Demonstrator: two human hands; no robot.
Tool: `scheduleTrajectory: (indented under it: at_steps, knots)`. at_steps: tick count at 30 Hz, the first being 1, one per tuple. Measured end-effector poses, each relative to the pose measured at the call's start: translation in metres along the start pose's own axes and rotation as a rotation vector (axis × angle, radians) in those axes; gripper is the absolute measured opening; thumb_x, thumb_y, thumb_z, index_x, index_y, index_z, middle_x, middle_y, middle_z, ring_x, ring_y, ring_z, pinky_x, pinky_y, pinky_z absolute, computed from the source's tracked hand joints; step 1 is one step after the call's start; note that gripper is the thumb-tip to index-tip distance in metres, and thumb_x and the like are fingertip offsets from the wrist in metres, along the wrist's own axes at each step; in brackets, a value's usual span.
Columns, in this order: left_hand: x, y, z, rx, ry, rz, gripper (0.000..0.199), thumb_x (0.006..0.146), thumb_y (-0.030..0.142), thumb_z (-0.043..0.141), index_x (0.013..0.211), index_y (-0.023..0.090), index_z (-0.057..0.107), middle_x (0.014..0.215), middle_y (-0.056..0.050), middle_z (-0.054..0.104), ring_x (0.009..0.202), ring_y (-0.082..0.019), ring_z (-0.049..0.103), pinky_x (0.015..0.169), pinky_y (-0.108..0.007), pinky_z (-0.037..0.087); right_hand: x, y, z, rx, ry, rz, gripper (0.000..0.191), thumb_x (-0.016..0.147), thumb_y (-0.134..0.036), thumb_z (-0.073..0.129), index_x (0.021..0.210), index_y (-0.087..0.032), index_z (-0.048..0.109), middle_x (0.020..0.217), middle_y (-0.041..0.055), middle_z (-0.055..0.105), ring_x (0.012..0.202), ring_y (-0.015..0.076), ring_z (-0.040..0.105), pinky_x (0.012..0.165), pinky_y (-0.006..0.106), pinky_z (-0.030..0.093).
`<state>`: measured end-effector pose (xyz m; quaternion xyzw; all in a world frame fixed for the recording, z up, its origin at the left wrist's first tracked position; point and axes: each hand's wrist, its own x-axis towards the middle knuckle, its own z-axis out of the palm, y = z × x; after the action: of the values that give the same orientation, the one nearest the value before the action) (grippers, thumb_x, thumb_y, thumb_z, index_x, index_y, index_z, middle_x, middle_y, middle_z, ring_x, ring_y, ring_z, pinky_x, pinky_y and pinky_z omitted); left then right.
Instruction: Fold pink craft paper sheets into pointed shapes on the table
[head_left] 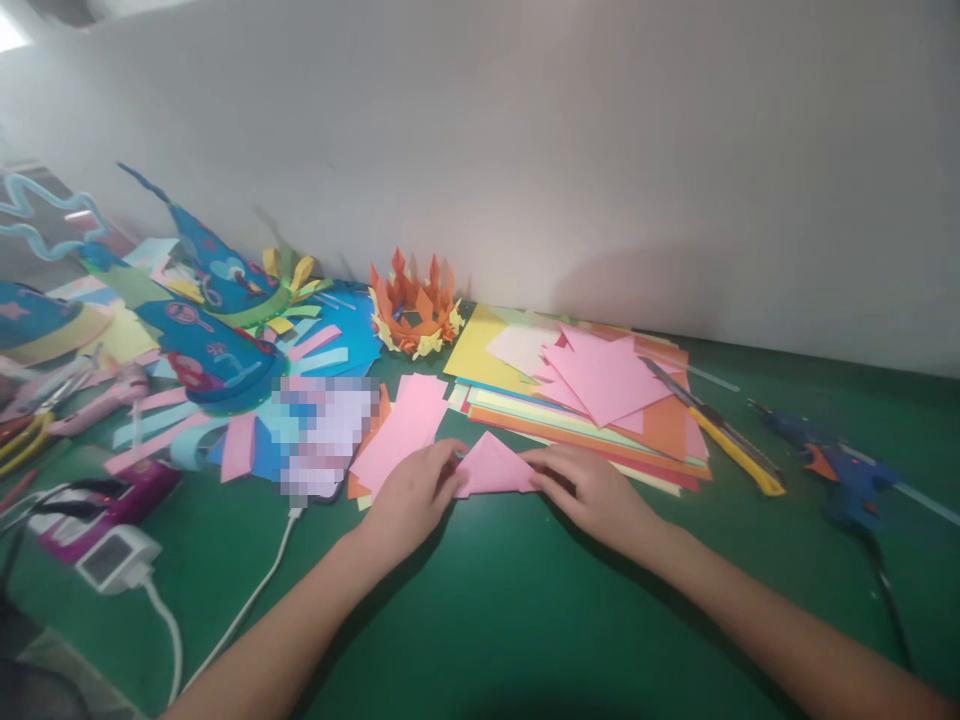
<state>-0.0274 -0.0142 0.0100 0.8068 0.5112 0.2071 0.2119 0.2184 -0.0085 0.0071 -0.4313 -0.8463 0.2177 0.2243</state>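
A small folded pink paper [493, 468], peaked at the top, is held between both hands above the green table. My left hand [417, 490] pinches its left corner between thumb and fingers. At the right corner, my right hand [587, 488] grips the paper the same way. Pink paper strips [409, 420] lie just beyond my left hand. Behind the folded piece is a stack of coloured sheets [652, 440], with pink squares [611, 378] on top.
A yellow cutter [739, 450] and a blue glue gun [851, 475] lie right. An orange paper crown [415, 310] stands at the back. Left are blue cone hats [202, 335], a phone [330, 430] on a white cable, a purple power strip [142, 492] and scissors [34, 430].
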Motion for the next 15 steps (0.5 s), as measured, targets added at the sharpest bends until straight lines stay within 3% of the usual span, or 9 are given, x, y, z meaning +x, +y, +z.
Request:
scheduleTrajectory:
  at_steps: [4, 7, 9, 15]
  knots:
    - [-0.001, 0.000, 0.003, 0.060, 0.014, -0.055, 0.019, 0.088, 0.023, 0.050, 0.107, 0.020, 0.048, 0.075, 0.000, 0.061, 0.071, -0.019, 0.059, 0.062, -0.030, 0.045, 0.004, -0.001, 0.005, 0.020, 0.036, 0.099, 0.024, 0.092, -0.024, 0.046, 0.112, -0.020, 0.057, 0.078, 0.0029, 0.067, 0.069, 0.0179, 0.060, 0.061, 0.029, 0.046]
    - [0.000, 0.003, 0.001, 0.106, -0.019, -0.036, 0.006, 0.089, 0.022, 0.049, 0.092, 0.020, 0.054, 0.076, -0.001, 0.059, 0.068, -0.018, 0.057, 0.060, -0.028, 0.043, 0.002, -0.002, 0.010, -0.052, 0.077, -0.010, 0.024, 0.094, -0.025, 0.041, 0.107, -0.020, 0.061, 0.087, 0.0066, 0.066, 0.078, 0.0195, 0.058, 0.067, 0.031, 0.045]
    - [0.000, 0.004, 0.001, 0.133, -0.035, -0.015, 0.010, 0.090, 0.021, 0.048, 0.084, 0.019, 0.056, 0.078, -0.002, 0.058, 0.068, -0.017, 0.056, 0.060, -0.027, 0.042, 0.000, -0.002, 0.013, -0.123, 0.091, -0.080, 0.029, 0.096, -0.024, 0.037, 0.105, -0.019, 0.064, 0.082, 0.0077, 0.063, 0.075, 0.0194, 0.055, 0.064, 0.031, 0.044]
    - [0.000, 0.002, -0.003, 0.100, -0.068, 0.001, 0.017, 0.091, 0.024, 0.048, 0.089, 0.019, 0.065, 0.080, -0.003, 0.056, 0.072, -0.017, 0.057, 0.065, -0.028, 0.045, -0.002, -0.001, 0.015, -0.215, 0.076, -0.138, 0.032, 0.096, -0.021, 0.036, 0.109, -0.018, 0.065, 0.075, 0.0068, 0.056, 0.069, 0.0184, 0.049, 0.058, 0.029, 0.037]
